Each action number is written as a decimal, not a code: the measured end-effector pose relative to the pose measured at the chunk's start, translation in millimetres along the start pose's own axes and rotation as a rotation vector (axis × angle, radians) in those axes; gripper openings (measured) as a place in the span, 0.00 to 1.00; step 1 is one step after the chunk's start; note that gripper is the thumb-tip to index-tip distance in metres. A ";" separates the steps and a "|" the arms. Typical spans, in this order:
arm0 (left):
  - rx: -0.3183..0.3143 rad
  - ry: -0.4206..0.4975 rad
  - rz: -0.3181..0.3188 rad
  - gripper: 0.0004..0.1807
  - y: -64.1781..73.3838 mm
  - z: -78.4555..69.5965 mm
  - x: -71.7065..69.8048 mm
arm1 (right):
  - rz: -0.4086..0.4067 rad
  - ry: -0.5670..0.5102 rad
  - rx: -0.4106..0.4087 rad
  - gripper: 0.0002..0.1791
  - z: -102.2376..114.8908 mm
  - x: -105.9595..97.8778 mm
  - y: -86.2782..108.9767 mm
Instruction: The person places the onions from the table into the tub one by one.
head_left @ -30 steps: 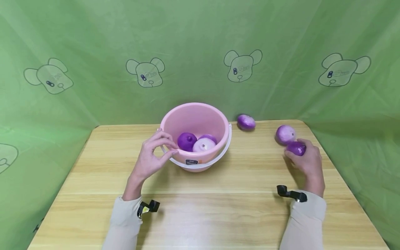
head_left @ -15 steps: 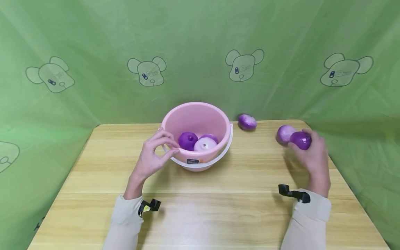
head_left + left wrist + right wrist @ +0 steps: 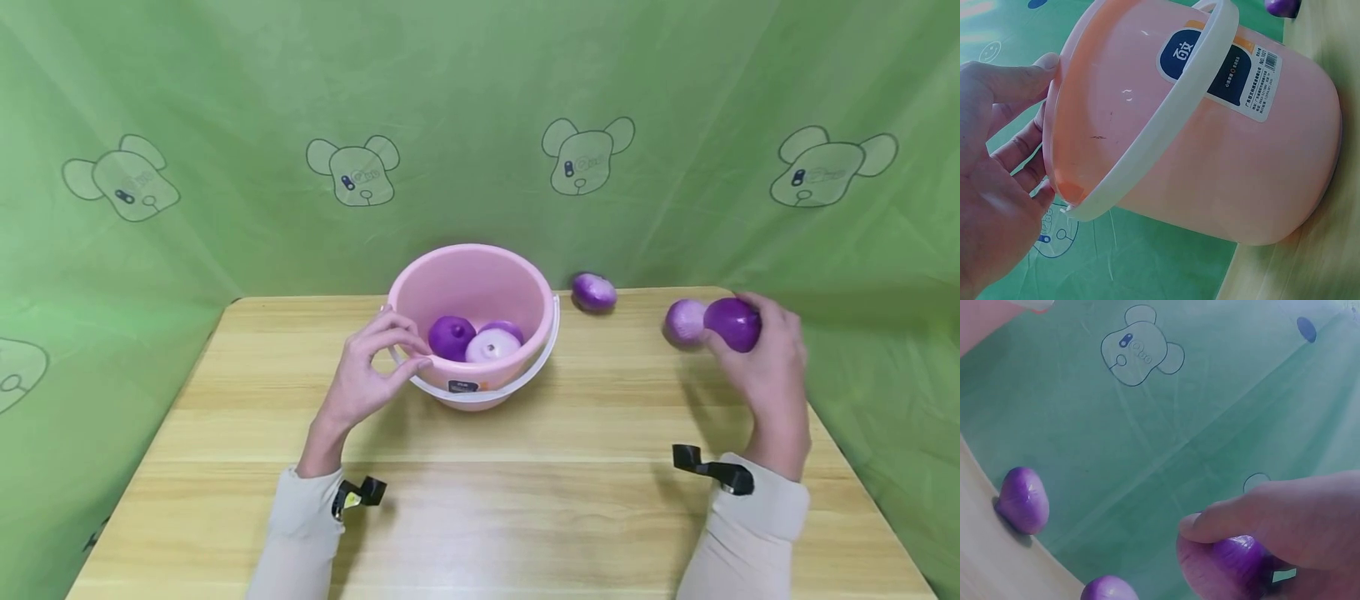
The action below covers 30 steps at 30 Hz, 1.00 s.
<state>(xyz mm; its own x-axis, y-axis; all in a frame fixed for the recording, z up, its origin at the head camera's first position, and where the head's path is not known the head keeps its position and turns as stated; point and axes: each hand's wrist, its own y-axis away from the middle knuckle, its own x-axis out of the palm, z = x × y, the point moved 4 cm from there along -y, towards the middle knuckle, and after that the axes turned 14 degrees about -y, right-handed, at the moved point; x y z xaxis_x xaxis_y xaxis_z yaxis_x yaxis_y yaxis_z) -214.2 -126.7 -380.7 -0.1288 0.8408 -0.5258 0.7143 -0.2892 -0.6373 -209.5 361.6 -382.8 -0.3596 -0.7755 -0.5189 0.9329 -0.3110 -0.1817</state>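
A pink bucket [image 3: 472, 383] with a white handle [image 3: 525, 379] stands at the back middle of the table. Inside it lie two purple onions, one of them dark [image 3: 451, 337], and a pale onion [image 3: 491, 346]. My left hand [image 3: 358, 379] pinches the bucket's left rim; in the left wrist view the thumb [image 3: 1046, 62] is on one side of it and the fingers on the other. Raised over the table's right side, my right hand [image 3: 772, 367] grips another dark purple onion [image 3: 731, 325] between thumb and fingers, seen also in the right wrist view.
A pale purple onion [image 3: 684, 322] sits on the table just left of the held one. Farther left, another onion [image 3: 594, 292] lies at the back edge, right of the bucket. Green cloth [image 3: 465, 100] rises behind and beside the wooden table [image 3: 525, 500].
My right hand has lifted the dark purple onion up and to the right, away from the pale one. The left hand stays on the bucket rim.
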 end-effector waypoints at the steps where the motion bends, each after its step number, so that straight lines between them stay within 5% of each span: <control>1: 0.000 0.000 -0.001 0.10 0.1 -0.3 -0.4 | -0.002 -0.002 -0.008 0.42 1.9 -0.3 0.4; 30: 0.003 0.004 -0.001 0.10 0.6 -0.6 -0.7 | -0.080 -0.013 -0.131 0.41 48.8 -0.7 15.0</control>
<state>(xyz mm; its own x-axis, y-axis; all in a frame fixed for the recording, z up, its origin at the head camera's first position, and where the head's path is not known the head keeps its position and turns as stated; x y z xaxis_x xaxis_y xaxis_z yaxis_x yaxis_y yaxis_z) -213.3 -127.2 -380.3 -0.1266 0.8431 -0.5227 0.7119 -0.2897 -0.6398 -196.2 330.6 -344.4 -0.4323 -0.7586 -0.4875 0.8956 -0.2984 -0.3298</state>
